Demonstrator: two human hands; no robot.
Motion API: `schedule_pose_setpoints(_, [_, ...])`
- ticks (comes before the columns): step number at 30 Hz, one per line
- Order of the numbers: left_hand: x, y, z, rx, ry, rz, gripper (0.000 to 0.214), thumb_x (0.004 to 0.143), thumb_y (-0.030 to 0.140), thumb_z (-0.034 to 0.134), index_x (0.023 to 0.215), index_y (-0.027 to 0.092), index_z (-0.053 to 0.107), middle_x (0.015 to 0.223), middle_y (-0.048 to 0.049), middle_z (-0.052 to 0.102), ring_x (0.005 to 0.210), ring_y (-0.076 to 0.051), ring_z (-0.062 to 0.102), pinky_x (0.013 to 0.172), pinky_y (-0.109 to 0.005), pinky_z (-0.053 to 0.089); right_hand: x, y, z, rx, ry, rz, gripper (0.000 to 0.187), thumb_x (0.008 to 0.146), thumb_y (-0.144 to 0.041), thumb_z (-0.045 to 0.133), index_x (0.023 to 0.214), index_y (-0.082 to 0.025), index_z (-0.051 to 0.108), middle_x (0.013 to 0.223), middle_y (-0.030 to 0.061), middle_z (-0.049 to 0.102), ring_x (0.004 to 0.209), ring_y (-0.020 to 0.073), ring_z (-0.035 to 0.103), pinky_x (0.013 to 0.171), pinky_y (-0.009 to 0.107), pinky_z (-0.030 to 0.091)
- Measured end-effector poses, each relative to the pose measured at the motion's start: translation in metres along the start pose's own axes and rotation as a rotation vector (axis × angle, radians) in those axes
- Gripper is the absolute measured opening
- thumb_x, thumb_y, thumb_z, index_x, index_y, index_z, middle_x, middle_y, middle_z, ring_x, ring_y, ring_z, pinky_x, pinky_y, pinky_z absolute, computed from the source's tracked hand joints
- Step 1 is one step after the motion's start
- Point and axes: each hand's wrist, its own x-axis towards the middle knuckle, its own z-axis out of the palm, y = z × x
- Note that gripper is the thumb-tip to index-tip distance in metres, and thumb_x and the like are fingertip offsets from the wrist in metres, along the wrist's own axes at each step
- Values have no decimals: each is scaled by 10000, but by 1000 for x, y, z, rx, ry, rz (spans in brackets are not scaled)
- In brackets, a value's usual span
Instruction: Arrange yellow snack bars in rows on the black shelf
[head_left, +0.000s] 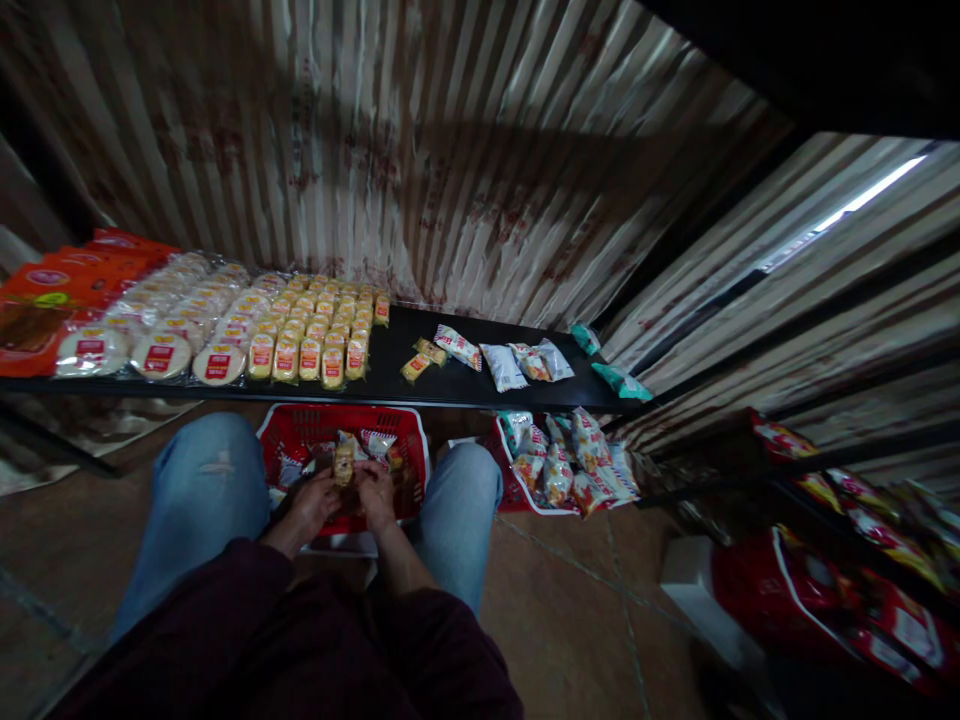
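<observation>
Both my hands are down between my knees, inside a red plastic basket (300, 428) on the floor. My left hand (315, 503) and my right hand (375, 493) are closed together on a small yellow snack packet (344, 463) held just above the basket's contents. More wrapped packets (373, 441) lie in the basket behind it. In front of me runs a low black shelf (390, 385) with rows of small yellow packets (315, 335) and round flat packs (161, 352) lined up on its left half.
A few loose packets (501, 365) lie on the shelf's right half. A second red basket (517, 492) heaped with snack bags (570, 462) stands on the floor at right. Orange packages (52, 300) sit far left. Another rack with red packs (862, 600) is at right. Corrugated metal wall behind.
</observation>
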Motion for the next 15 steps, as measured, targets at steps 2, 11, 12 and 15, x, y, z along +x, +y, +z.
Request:
schedule_pose_setpoints(2, [0,-1,1,3,-3,-5,372,736,-4,489,1076,137,547,636,-2,624,477,-109,587,502,-220,455,-2,-5,-2,-40,-9,4,151,683,-211,522,709,-191,669,702,1,684,674,165,604,706,295,472])
schedule_pose_setpoints(11, [-1,-2,3,128,-55,29,528,718,173,622,1233,227,516,854,-40,695,623,-120,634,572,-218,452,-5,-8,0,-174,-16,47,114,723,-246,542,761,-201,640,746,14,685,741,177,625,745,297,461])
schedule_pose_setpoints(12, [-1,-2,3,152,-60,33,545,722,198,620,1253,242,506,902,-49,699,674,-130,645,593,-223,451,-5,-8,1,-177,-27,60,127,736,-263,539,777,-198,640,763,22,689,750,179,630,741,297,462])
schedule_pose_setpoints(15, [-2,-2,4,201,-78,32,545,746,239,580,1282,267,492,1030,-69,690,838,-168,655,673,-258,457,-6,-11,2,-174,-70,98,214,772,-349,521,839,-189,647,826,51,699,784,193,643,735,302,468])
